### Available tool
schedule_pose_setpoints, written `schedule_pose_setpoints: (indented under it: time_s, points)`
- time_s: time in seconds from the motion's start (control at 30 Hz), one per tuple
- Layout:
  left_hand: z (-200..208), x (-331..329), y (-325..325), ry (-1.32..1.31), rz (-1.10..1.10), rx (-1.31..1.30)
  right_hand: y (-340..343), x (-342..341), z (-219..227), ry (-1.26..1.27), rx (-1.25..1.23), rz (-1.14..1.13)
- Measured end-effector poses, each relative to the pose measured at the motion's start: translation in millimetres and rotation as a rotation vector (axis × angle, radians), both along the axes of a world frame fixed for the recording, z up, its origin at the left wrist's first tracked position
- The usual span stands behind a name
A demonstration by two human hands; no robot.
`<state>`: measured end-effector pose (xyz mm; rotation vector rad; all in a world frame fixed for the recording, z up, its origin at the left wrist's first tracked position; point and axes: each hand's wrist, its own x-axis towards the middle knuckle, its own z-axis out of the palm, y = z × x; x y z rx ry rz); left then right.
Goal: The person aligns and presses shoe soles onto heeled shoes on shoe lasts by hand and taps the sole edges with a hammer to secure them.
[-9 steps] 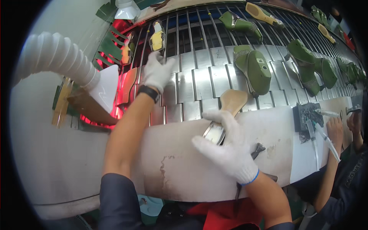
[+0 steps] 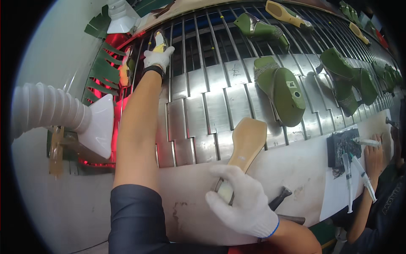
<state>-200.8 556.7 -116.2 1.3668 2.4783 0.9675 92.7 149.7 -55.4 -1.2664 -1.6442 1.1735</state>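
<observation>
Stretched far forward on the left, my left hand (image 2: 159,59) in a white glove reaches the near end of a shoe (image 2: 160,37) with a yellow and white underside on the conveyor. Its fingers are spread around that end; whether they touch it is hard to see. Nearer me, my right hand (image 2: 243,201), also gloved, is curled around the heel end of a tan-soled shoe (image 2: 249,142). This shoe lies sole up, its toe over the conveyor's metal plates. Thumb and forefinger sit either side of its pale heel tip; the other fingers' grip is partly hidden.
Green platform shoes (image 2: 289,97) and tan-soled shoes (image 2: 287,15) lie on the slatted conveyor (image 2: 198,127). A white hose nozzle (image 2: 99,127) stands left, beside red-lit green strips (image 2: 103,70). A hammer (image 2: 281,197) is by my right wrist. At right are syringes (image 2: 363,175), a dark block (image 2: 338,148) and another person's hand (image 2: 374,158).
My left hand has moved forward to the yellow-bottomed shoe. The view has shifted forward too. My right hand stays at the heel of the tan-soled shoe.
</observation>
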Motion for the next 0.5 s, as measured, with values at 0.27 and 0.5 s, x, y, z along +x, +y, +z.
schedule_pose_setpoints:
  time_s: [0.27,0.5]
  points:
    - [18.4,1.7,-52.1,0.202,0.032,-0.105,2.8,-11.0,-6.1,-0.026,0.106,0.009]
    - [78.5,18.9,-252.2,-0.432,-0.222,0.279,-16.4,-1.0,26.1,-0.385,0.166,0.05]
